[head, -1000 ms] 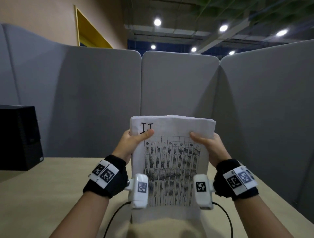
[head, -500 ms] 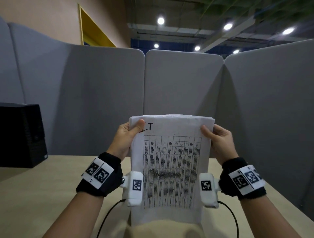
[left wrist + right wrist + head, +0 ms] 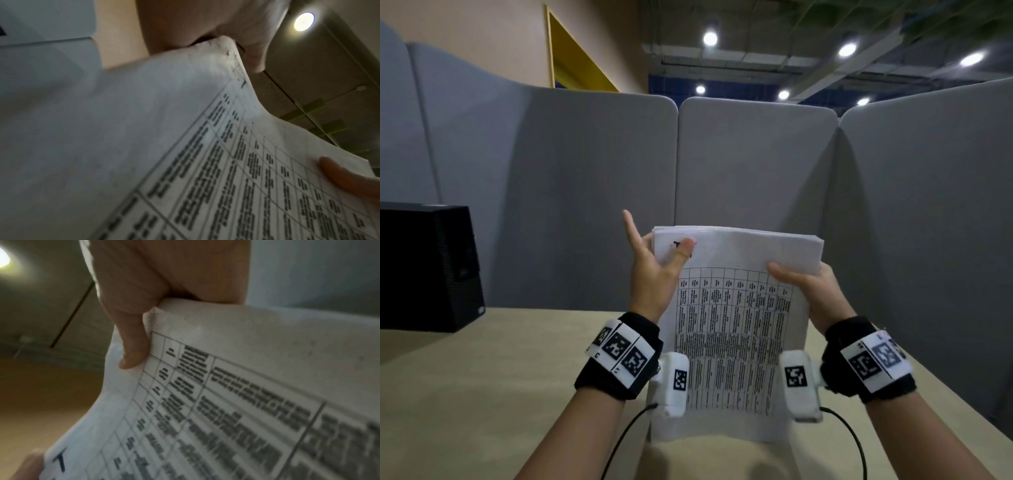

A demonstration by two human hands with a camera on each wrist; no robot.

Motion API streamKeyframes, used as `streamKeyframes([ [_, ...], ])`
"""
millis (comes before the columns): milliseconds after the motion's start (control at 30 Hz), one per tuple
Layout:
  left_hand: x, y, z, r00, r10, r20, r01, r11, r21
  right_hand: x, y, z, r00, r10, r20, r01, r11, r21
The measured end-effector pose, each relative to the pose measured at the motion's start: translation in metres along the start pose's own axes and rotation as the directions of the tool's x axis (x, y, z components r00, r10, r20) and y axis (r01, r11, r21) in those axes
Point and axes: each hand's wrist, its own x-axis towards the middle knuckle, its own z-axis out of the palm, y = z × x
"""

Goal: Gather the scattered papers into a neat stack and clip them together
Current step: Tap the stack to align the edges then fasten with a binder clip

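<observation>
Paper stack (image 3: 736,308) stood upright on desk (image 3: 482,377), thin, floppy; left hand (image 3: 654,277) pinched top-left corner, forefinger raised; right hand (image 3: 815,291) gripped top-right edge; best held by both side edges.

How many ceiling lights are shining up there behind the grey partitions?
7 in the head view: a large one upper middle, two to its right, and four smaller ones lower down. The partitions may hide more.
</observation>
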Motion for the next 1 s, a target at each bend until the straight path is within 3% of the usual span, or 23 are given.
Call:
streamKeyframes([
  [133, -0.013, -0.011, 0.005, 0.996, 0.013, -0.09, 0.0, 0.991, 0.137, -0.004, 0.003, 0.002, 0.999, -0.033, -0.036, 0.037, 0.996, 0.086],
  [367, -0.026, -0.031, 0.007, 0.916, 0.264, -0.301, -0.149, 0.923, 0.356, -0.004, 0.005, 0.009, 0.994, -0.058, -0.087, 0.068, 0.99, 0.12],
  [500, -0.03, -0.038, 0.005, 0.856, 0.457, -0.244, -0.302, 0.823, 0.482, -0.005, 0.005, 0.012, 0.994, -0.064, -0.092, 0.076, 0.988, 0.131],
  [567, -0.033, -0.041, 0.002, 0.856, 0.48, -0.191, -0.356, 0.816, 0.455, -0.005, 0.004, 0.011, 0.995, -0.062, -0.082, 0.073, 0.989, 0.132],
  [633, -0.036, -0.035, 0.001, 0.897, 0.4, -0.188, -0.313, 0.875, 0.368, -0.005, 0.005, 0.008, 0.997, -0.057, -0.059, 0.064, 0.989, 0.132],
  [733, -0.036, -0.023, 0.001, 0.974, 0.121, -0.191, -0.1, 0.988, 0.114, -0.006, 0.003, 0.001, 1.0, -0.03, 0.004, 0.029, 0.991, 0.131],
  [800, -0.03, -0.017, -0.005, 0.997, -0.049, -0.058, 0.041, 0.991, -0.127, -0.006, 0.002, -0.005, 0.999, -0.008, 0.049, 0.001, 0.99, 0.141],
  [867, -0.022, -0.013, -0.015, 0.975, -0.155, 0.16, 0.196, 0.937, -0.29, -0.006, 0.0, -0.012, 0.997, 0.011, 0.079, -0.024, 0.987, 0.156],
  [933, -0.017, -0.013, -0.024, 0.929, -0.184, 0.322, 0.281, 0.916, -0.287, -0.005, -0.003, -0.018, 0.993, 0.029, 0.11, -0.045, 0.989, 0.142],
  [1000, -0.013, -0.014, -0.027, 0.888, -0.214, 0.407, 0.33, 0.914, -0.238, -0.007, -0.007, -0.019, 0.988, 0.039, 0.148, -0.055, 0.993, 0.109],
])
